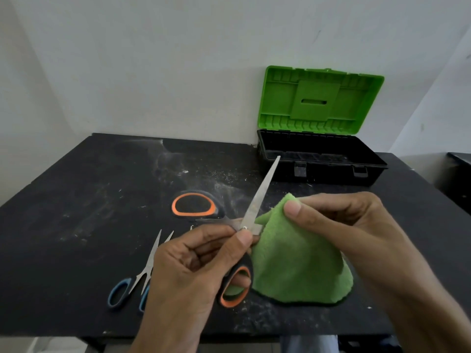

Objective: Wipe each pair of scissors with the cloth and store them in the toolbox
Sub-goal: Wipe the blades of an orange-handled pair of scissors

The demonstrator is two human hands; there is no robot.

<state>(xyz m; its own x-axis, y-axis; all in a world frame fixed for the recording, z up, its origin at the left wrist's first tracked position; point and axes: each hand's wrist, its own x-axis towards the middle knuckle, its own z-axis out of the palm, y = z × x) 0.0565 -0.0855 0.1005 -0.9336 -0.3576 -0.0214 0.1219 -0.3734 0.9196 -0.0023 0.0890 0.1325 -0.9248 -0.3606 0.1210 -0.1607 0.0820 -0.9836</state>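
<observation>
My left hand [193, 273] grips a pair of orange-and-black handled scissors [257, 197] near the pivot, blades together and pointing up and away toward the toolbox. My right hand [339, 222] pinches the top of a green cloth [295, 266], lifted into a cone whose lower edge rests on the table, right beside the blades. A second orange-handled pair [193, 203] lies on the table behind my left hand. A blue-handled pair [139, 276] lies open to the left, partly hidden by my left hand. The toolbox [323, 169] stands open at the back right, green lid up.
The black table [76, 212] is dusty and scratched, with its front edge just below my hands. The white wall runs behind the table, and the toolbox lid [321, 98] leans against it. Another dark surface [458, 159] shows at the far right.
</observation>
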